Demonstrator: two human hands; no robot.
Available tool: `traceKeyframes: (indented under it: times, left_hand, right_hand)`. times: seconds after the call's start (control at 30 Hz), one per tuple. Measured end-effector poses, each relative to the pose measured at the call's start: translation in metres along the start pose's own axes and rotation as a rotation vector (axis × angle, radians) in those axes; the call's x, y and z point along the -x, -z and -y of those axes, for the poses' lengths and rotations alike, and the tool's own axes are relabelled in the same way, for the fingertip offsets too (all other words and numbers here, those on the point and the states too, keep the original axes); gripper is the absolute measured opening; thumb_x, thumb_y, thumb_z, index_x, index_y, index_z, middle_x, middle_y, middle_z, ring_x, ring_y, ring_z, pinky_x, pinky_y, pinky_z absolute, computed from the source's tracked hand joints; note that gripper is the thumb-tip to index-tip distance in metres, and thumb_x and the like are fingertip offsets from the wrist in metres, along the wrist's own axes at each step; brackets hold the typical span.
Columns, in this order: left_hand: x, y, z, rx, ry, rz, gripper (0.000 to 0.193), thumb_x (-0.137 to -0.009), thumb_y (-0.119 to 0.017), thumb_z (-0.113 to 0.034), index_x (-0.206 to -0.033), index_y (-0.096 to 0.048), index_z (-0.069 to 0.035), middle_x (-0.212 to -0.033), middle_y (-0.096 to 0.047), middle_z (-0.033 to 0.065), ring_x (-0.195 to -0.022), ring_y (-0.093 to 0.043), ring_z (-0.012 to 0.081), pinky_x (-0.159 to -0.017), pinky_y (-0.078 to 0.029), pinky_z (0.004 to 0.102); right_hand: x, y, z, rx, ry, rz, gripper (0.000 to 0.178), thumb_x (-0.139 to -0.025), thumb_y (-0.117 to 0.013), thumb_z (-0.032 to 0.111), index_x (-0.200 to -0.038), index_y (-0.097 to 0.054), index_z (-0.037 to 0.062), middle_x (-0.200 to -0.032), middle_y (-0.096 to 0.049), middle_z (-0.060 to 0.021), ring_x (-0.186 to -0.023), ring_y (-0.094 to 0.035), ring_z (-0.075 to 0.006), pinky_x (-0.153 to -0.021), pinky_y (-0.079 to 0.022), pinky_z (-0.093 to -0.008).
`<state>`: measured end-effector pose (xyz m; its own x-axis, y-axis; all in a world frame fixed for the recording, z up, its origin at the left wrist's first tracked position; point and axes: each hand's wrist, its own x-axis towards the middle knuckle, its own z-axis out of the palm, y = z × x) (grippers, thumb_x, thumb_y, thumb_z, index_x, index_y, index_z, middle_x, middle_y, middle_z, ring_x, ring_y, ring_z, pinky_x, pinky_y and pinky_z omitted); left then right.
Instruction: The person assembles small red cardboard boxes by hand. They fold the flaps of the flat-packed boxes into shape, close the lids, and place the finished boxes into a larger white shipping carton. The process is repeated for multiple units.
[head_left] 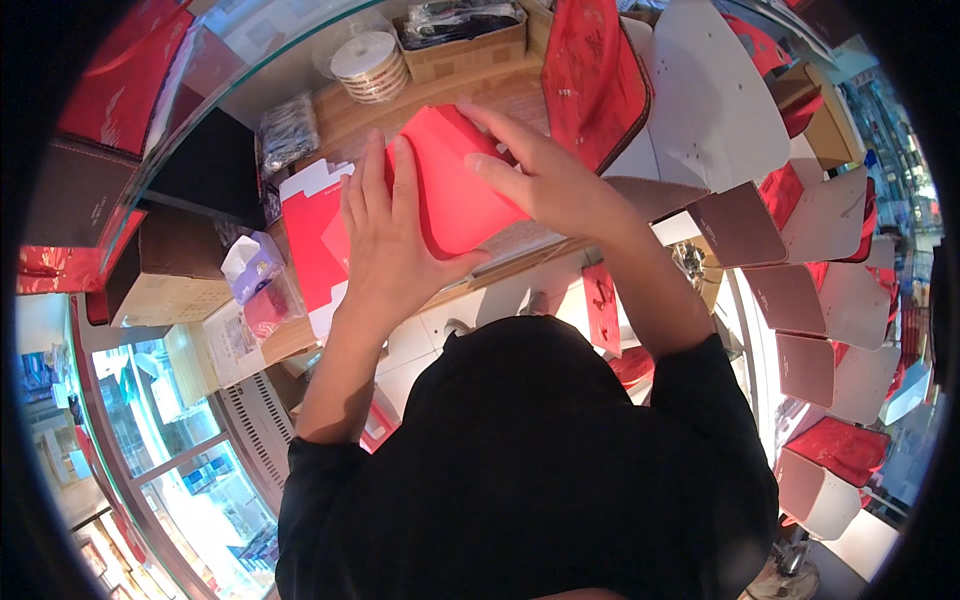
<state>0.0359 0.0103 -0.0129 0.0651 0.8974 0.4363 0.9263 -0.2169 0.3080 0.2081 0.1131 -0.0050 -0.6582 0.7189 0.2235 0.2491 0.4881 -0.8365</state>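
Observation:
A bright red cardboard box (pixel 455 185) stands tilted between my two hands above the wooden counter. My left hand (pixel 385 225) presses its left side with fingers stretched upward along it and the thumb under the lower edge. At the upper right, my right hand (pixel 545 175) grips the box, its thumb on the face and its fingers over the far edge. Flat red cardboard blanks with white tabs (pixel 312 235) lie to the left, partly hidden by my left hand. Whatever is inside the box cannot be seen.
At the back of the counter (pixel 490 90) are a stack of white rolls (pixel 368 68) and an open carton (pixel 465 45). A plastic-wrapped bundle (pixel 288 132) and a tissue pack (pixel 252 262) lie left. Red-lined open boxes (pixel 597 95) crowd the right, and a glass edge (pixel 240 75) crosses the upper left.

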Motion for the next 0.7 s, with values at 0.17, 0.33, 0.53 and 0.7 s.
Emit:
traceKeyframes:
  times: [0.17,0.33,0.53,0.7]
  left_hand:
    - [0.001,-0.001,0.001,0.031,-0.053,-0.022,0.122,-0.047,-0.088,-0.034,-0.143,-0.02,0.0,-0.143,-0.022,0.0257,-0.124,-0.03,0.0443,-0.102,-0.029,0.0526]
    - [0.0,0.001,0.0,0.03,-0.06,-0.052,0.12,-0.047,-0.087,-0.033,-0.143,-0.022,-0.001,-0.143,-0.023,0.0251,-0.124,-0.03,0.0434,-0.102,-0.029,0.0521]
    - [0.001,0.001,0.001,0.041,-0.071,-0.073,0.12,-0.047,-0.087,-0.032,-0.143,-0.022,-0.003,-0.143,-0.024,0.0241,-0.124,-0.031,0.0426,-0.101,-0.029,0.0519]
    - [0.003,0.002,0.001,0.025,-0.072,-0.075,0.119,-0.047,-0.087,-0.032,-0.143,-0.023,-0.003,-0.142,-0.025,0.0235,-0.124,-0.031,0.0425,-0.101,-0.03,0.0516]
  right_hand:
    - [-0.002,0.008,0.012,-0.239,-0.133,0.074,0.062,-0.091,-0.055,0.035,-0.141,-0.034,0.0055,-0.125,-0.051,-0.0153,-0.109,-0.052,-0.0205,-0.091,-0.042,-0.0297]
    - [-0.007,0.001,0.008,-0.352,-0.099,-0.056,0.071,-0.089,-0.055,0.046,-0.141,-0.033,0.0034,-0.13,-0.049,-0.0215,-0.115,-0.052,-0.0278,-0.094,-0.041,-0.0334]
    - [-0.012,-0.002,0.011,-0.328,-0.046,-0.099,0.069,-0.092,-0.051,0.045,-0.143,-0.03,0.0033,-0.134,-0.046,-0.0212,-0.123,-0.047,-0.0277,-0.1,-0.036,-0.033]
    - [-0.011,-0.003,0.01,-0.304,-0.084,-0.061,0.059,-0.095,-0.048,0.037,-0.142,-0.032,0.0042,-0.128,-0.05,-0.0149,-0.116,-0.049,-0.0199,-0.097,-0.037,-0.0297]
